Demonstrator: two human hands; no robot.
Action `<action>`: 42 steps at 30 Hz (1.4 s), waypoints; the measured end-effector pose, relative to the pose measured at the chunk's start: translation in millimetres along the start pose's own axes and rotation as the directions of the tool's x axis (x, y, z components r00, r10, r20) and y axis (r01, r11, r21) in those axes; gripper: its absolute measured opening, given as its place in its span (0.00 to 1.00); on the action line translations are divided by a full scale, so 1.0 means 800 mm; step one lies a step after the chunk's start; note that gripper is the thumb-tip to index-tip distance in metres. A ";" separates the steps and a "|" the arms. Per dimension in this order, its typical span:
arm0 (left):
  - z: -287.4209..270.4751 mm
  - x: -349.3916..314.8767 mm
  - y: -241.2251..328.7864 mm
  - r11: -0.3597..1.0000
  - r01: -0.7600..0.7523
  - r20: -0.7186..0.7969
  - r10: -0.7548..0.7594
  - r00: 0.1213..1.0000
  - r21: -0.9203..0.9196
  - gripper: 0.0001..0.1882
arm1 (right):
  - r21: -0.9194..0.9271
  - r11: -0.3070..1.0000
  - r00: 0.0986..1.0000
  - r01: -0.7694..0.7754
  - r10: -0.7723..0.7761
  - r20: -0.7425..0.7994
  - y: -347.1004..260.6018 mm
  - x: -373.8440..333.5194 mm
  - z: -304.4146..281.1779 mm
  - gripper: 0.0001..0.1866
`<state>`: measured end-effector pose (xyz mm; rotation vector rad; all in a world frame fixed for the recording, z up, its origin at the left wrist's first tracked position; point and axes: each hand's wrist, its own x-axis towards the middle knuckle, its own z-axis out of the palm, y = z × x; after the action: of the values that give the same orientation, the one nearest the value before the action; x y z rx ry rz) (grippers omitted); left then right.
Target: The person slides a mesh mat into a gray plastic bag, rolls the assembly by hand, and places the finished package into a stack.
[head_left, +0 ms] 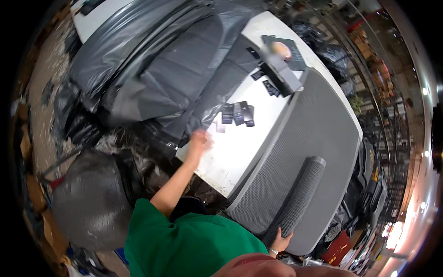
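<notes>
My right hand (pixel 280 241) grips the near end of a rolled-up part (pixel 303 191) of a grey textured mat. The rest of the mat (pixel 323 124) lies flat over the right side of a white table (pixel 235 159). My left hand (pixel 199 144) is over the table's left edge, beside the near end of black plastic sheeting (pixel 210 113). Motion smears its fingers, so whether they hold the sheeting is unclear. Several small black printed cards (pixel 238 113) and a pale pinkish one (pixel 220 128) lie on the white surface beyond it.
Farther along stand an open grey box (pixel 280 69) and a dark flat packet (pixel 297 57). A large heap of black sheeting (pixel 161 69) covers the far left. A grey chair (pixel 92 198) stands at the near left. Metal racks (pixel 369 87) line the right.
</notes>
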<state>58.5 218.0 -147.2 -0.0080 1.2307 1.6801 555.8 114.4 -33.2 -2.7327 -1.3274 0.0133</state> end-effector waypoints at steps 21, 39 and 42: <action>-0.237 -0.037 0.125 -0.533 -0.139 0.454 0.523 0.721 0.835 0.29 | 0.247 0.957 0.987 0.152 -0.162 0.018 0.017 0.004 0.002 0.42; 0.363 -0.201 0.069 -0.021 -0.796 0.749 0.356 0.559 0.604 0.14 | 0.953 0.214 0.886 -0.214 -0.368 0.282 0.322 0.066 -0.080 0.27; 0.372 -0.272 -0.033 0.115 -0.679 0.646 0.227 0.729 0.725 0.14 | 0.943 0.282 0.901 -0.176 -0.339 0.269 0.379 0.048 -0.065 0.27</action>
<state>335.9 277.5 90.0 1.6040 1.8552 0.9882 819.7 -46.1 -9.8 -1.5542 -0.9571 1.1085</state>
